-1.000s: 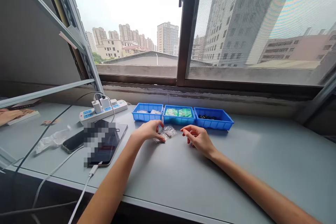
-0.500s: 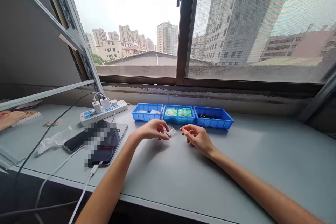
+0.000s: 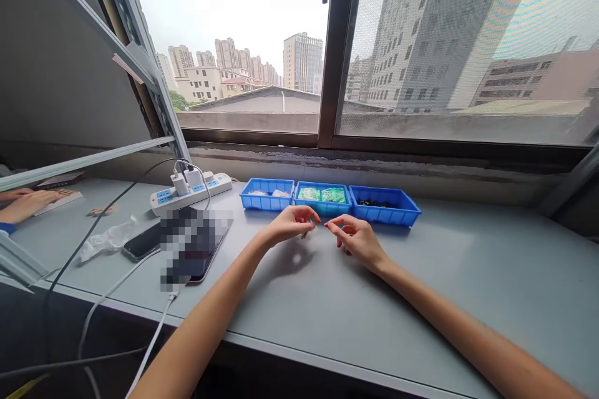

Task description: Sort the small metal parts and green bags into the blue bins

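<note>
My left hand (image 3: 296, 223) is raised over the grey table, thumb and index finger brought together and the other fingers curled. Facing it, my right hand (image 3: 358, 240) also pinches thumb and index finger, a small gap from the left fingertips. Anything in either pinch is too small or hidden to make out. Just behind the hands stands a blue bin (image 3: 322, 199) with green-and-white packets (image 3: 333, 194) in it. To its left, another blue bin (image 3: 266, 201) holds pale packets; a third bin (image 3: 393, 211) on the right holds small black pieces (image 3: 374, 203).
On the left lie a power strip (image 3: 191, 193) with plugs, a tablet (image 3: 206, 255), a phone (image 3: 145, 243), crumpled plastic (image 3: 110, 238) and trailing cables. Beyond the metal frame (image 3: 93, 159), another person's hand (image 3: 35, 204) rests by a flat object. A window rises behind the bins.
My left hand has moved right and slightly up, closer to my right hand. The small clear packet seen beside its fingers is no longer visible. The whole view has shifted slightly.
</note>
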`<state>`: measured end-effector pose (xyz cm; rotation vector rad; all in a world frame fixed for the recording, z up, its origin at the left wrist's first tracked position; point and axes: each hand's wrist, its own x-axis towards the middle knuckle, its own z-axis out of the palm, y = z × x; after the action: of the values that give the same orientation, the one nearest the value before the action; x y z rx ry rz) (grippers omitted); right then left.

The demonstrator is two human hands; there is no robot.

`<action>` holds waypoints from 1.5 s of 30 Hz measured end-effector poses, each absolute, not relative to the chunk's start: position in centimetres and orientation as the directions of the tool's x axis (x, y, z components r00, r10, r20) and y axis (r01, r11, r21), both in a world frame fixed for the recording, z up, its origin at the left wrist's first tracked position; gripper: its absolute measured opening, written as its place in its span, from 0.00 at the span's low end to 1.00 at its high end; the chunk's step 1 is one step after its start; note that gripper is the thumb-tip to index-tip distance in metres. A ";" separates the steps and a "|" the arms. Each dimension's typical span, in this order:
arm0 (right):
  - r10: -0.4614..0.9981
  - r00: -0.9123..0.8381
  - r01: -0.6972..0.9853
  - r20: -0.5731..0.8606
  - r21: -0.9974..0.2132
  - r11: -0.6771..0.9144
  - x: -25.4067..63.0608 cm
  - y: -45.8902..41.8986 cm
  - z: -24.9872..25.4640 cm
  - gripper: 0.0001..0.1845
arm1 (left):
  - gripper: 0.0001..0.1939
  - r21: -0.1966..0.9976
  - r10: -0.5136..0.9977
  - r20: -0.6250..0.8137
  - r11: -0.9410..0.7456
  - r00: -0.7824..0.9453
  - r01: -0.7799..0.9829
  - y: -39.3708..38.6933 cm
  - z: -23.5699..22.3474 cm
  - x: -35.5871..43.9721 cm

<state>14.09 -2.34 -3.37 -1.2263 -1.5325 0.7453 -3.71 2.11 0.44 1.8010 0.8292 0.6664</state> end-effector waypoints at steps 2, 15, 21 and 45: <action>0.951 0.018 0.320 0.308 -0.903 0.286 14.1 -2.3 -3.3 0.21 | 0.11 0.931 0.781 0.078 -0.279 0.619 0.235 2.0 0.2 -3.5; 0.906 -0.057 0.341 0.420 -0.845 0.413 14.0 -2.1 -3.8 0.28 | 0.18 0.958 0.802 0.174 -0.273 0.572 0.092 1.6 -0.1 -2.6; 0.921 0.037 0.318 0.387 -0.879 0.356 14.4 -2.0 -3.8 0.25 | 0.14 0.882 0.798 0.273 -0.431 0.538 0.192 2.0 -0.9 -1.8; 0.851 0.128 0.318 0.510 -0.834 0.451 14.2 -1.8 -4.0 0.20 | 0.09 0.123 0.474 0.674 -0.828 0.567 0.547 2.3 -1.7 -2.2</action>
<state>14.24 -1.81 -4.03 -1.1003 -1.4459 0.5316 -2.24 2.33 -1.72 2.8679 0.9369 1.1838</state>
